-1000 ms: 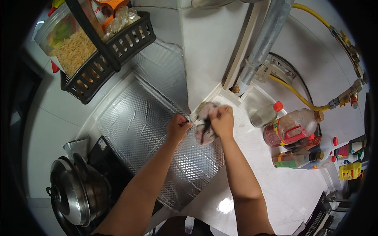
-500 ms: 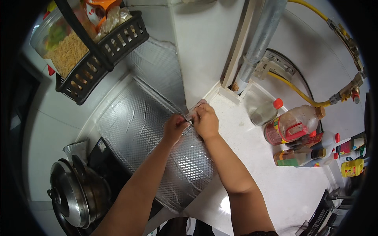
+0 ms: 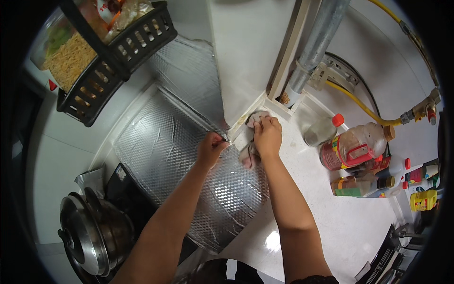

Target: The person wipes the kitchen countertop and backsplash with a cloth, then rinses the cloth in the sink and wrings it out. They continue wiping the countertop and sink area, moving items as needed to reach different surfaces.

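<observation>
A silver, quilted foil sheet [image 3: 163,142] covers the left part of the counter and folds up along the wall. My left hand [image 3: 211,150] is closed, pinching the sheet's edge near the wall corner. Just to its right, my right hand [image 3: 268,136] is closed on a pale, crumpled cloth [image 3: 249,158]. The cloth touches the white counter at the foot of the wall, and its lower end hangs by the foil's edge. My fingers partly hide the cloth.
A black basket [image 3: 113,66] with food packs hangs at upper left. A lidded steel pot [image 3: 90,236] stands at lower left. At right are an oil jug [image 3: 354,146], a red-capped jar [image 3: 321,131] and several bottles. A metal pipe [image 3: 317,42] and yellow hose [image 3: 359,103] run behind.
My right hand has moved right, away from the left hand, with the cloth now more spread out in view. The left hand stays at the foil's edge.
</observation>
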`<action>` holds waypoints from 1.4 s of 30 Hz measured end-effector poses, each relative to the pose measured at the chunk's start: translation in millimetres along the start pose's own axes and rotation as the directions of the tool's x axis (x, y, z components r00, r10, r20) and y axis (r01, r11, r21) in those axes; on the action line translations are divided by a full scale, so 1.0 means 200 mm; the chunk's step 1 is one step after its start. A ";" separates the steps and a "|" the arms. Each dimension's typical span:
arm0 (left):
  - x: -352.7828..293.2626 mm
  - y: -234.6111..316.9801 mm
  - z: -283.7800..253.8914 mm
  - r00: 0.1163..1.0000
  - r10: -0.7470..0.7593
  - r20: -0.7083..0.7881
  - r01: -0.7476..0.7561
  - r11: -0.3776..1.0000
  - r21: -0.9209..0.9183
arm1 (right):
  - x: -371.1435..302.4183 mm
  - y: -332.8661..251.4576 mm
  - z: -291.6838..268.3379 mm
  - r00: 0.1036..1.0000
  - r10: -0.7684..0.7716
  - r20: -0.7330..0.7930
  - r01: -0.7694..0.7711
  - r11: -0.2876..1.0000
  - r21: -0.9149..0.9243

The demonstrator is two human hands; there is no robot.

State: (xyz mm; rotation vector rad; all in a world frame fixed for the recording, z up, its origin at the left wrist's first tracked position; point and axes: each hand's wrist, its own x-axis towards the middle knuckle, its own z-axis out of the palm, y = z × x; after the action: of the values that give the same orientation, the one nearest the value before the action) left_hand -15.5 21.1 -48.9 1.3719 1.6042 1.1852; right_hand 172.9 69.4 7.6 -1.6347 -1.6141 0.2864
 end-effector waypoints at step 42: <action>-0.01 0.07 0.01 0.996 0.052 0.071 -0.060 0.992 0.112 | 0.12 0.23 0.02 0.940 -0.191 0.283 0.285 0.894 -0.346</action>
State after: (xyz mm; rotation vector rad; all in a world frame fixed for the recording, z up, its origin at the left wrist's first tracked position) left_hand -8.1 19.2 -36.9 1.5222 1.6165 1.0814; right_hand 208.4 98.8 -16.4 -1.7068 -2.1461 0.0396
